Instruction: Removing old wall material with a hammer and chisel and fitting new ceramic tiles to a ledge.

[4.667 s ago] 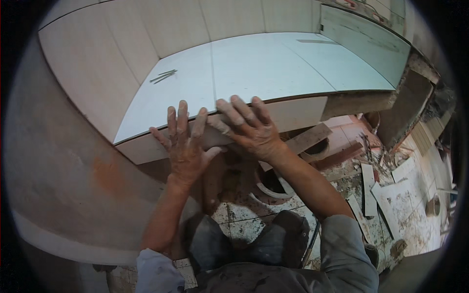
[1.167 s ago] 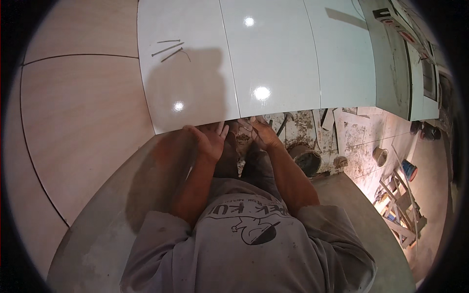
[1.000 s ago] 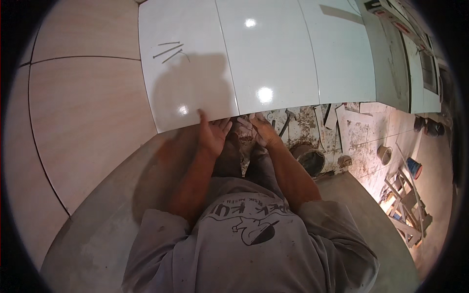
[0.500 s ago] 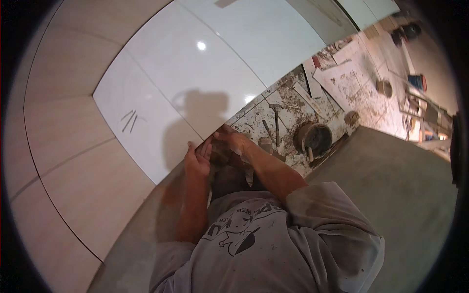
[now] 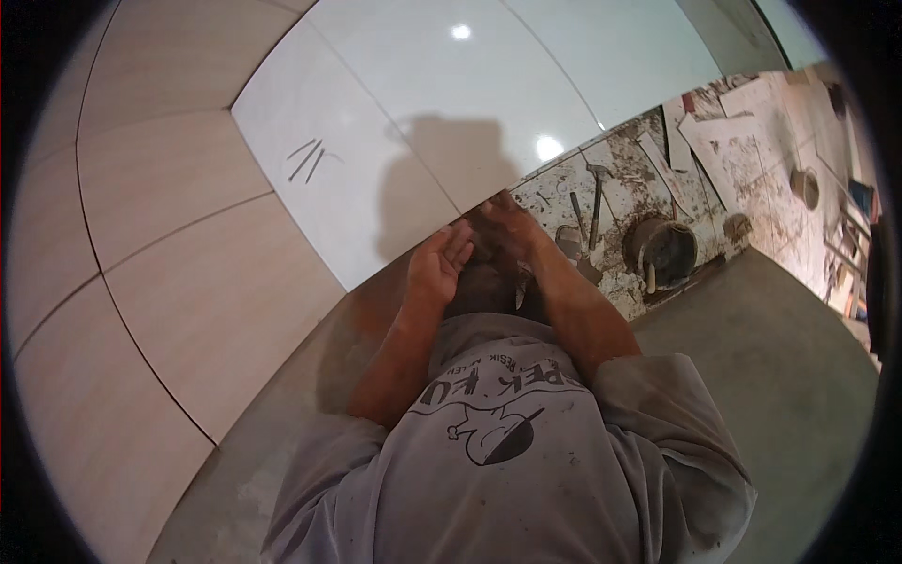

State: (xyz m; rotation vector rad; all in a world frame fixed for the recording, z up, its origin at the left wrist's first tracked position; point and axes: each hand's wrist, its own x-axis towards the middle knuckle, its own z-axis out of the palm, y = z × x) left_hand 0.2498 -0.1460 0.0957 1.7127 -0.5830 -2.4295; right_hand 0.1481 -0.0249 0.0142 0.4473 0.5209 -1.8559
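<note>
Close in, both forearms are reaching forward over the grey shirt (image 5: 498,470), elbows bent, wrists converging. The left hand (image 5: 438,266) is lying flat with fingers open and pressed together, touching the near edge of the white tile (image 5: 423,122). The right hand (image 5: 503,228) is curling over that same edge just beside it; whether its fingers are gripping the edge I cannot tell. Beyond, a trowel (image 5: 584,235) and a bucket (image 5: 662,252) are lying on the spattered floor (image 5: 714,150).
</note>
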